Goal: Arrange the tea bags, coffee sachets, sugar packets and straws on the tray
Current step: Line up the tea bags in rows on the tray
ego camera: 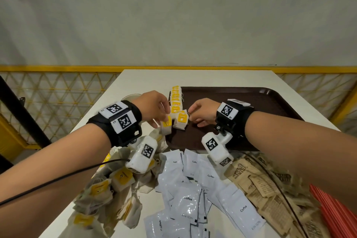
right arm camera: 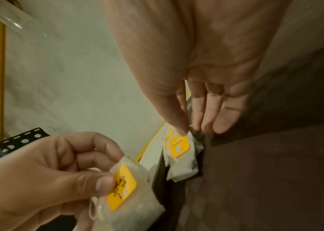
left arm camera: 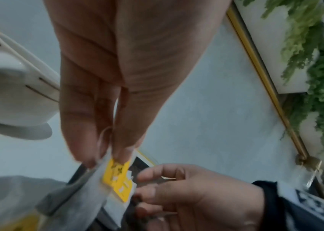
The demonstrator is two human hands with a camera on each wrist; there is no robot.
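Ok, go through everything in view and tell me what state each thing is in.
left hand: pinches a tea bag
right hand: fingertips touch the tea bag at the row's near end
tea bag row: on tray, left edge
coffee sachets: piled on table
sugar packets: piled on table
straws: on table

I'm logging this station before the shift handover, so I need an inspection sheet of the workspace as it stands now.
Surface: white table; brown tray at its far right.
Job's things: row of tea bags along the tray's left edge; loose tea bag pile, coffee sachets, brown sugar packets and red straws on the near table.
Clutter: white cup beside the left hand.
Hands: left hand pinches a tea bag; right hand touches the last placed tea bag.
Cables: black cable runs from the left wrist camera.
Surroundings: yellow mesh fence, grey wall, green foliage.
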